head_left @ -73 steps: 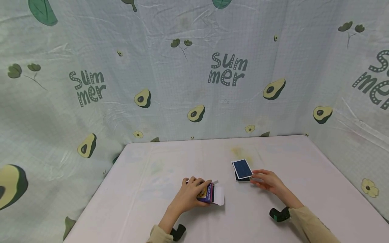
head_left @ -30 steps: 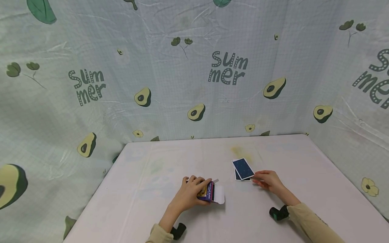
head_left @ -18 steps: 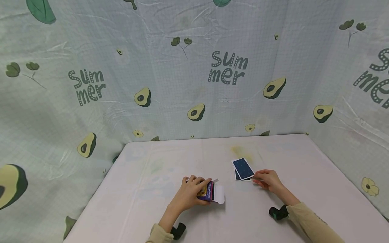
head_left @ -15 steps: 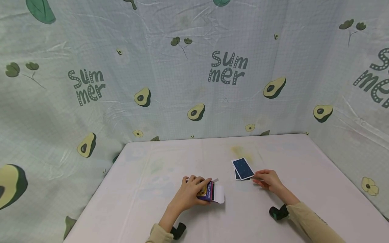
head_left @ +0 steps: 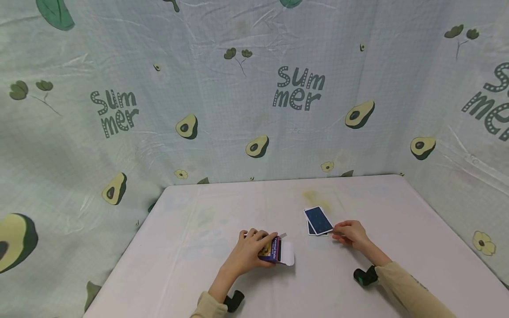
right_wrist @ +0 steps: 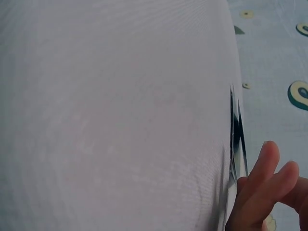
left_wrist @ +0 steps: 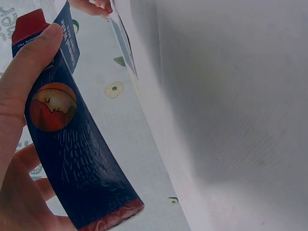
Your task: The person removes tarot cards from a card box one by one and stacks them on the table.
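My left hand (head_left: pixel 245 256) grips a dark blue tarot card box (head_left: pixel 268 250), thumb on one side and fingers on the other. The box's white end flap (head_left: pixel 287 253) hangs open toward the right. In the left wrist view, the box's narrow side (left_wrist: pixel 89 154) shows a round orange picture of a face. My right hand (head_left: pixel 351 233) pinches the near right corner of a blue-backed card (head_left: pixel 318 220) with a white border. Beneath it lies another blue card (head_left: pixel 311 229), mostly covered. Seen edge-on in the right wrist view, the cards (right_wrist: pixel 236 127) stand slightly apart from each other beside the fingertips.
A white-covered table (head_left: pixel 191 265) spreads under both hands. Behind it and at its sides hangs a pale curtain (head_left: pixel 222 97) printed with avocados and lettering. Black wrist cameras sit at the left wrist (head_left: pixel 234 301) and the right wrist (head_left: pixel 365 276).
Compared with the oldest frame, the top card has turned and slid slightly right over the lower one, along with the right hand. Over the last second little moves; the left hand keeps the box in place.
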`<move>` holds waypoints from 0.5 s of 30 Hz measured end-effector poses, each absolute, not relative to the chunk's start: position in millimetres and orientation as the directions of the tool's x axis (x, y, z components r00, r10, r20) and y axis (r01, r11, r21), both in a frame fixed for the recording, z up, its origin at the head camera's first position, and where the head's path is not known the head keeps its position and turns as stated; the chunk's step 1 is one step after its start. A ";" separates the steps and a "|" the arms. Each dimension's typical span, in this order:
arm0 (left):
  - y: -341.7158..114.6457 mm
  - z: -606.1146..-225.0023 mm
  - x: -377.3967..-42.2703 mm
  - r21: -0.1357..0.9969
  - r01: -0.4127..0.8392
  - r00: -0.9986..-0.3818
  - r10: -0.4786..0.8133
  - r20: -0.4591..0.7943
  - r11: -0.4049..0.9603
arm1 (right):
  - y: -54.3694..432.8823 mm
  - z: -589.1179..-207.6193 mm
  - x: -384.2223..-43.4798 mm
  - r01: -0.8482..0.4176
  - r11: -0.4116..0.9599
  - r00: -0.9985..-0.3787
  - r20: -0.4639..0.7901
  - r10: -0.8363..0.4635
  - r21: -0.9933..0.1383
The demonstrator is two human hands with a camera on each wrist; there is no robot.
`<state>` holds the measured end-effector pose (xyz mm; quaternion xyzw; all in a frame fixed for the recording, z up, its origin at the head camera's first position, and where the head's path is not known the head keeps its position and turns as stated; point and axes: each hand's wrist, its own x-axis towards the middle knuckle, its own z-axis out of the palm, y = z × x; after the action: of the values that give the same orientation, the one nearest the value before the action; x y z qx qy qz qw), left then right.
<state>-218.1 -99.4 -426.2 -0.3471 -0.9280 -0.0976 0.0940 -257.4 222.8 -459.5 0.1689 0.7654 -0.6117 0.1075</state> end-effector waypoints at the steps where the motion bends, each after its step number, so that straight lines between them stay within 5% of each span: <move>1: -99.2 -426.2 -218.3 0.114 0.664 -0.740 0.627 0.244 0.739 | 223.1 -459.8 -257.9 0.391 0.194 -0.919 -0.373 0.126 -0.899; 15: -98.1 -427.0 -218.2 0.117 0.653 -0.753 0.623 0.215 0.748 | 220.5 -459.7 -252.9 0.359 0.172 -0.933 -0.357 0.042 -0.918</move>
<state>-218.2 -98.1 -427.0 -0.3423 -0.9315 -0.0928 0.0812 -252.9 220.5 -459.7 0.1325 0.7550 -0.6298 0.1258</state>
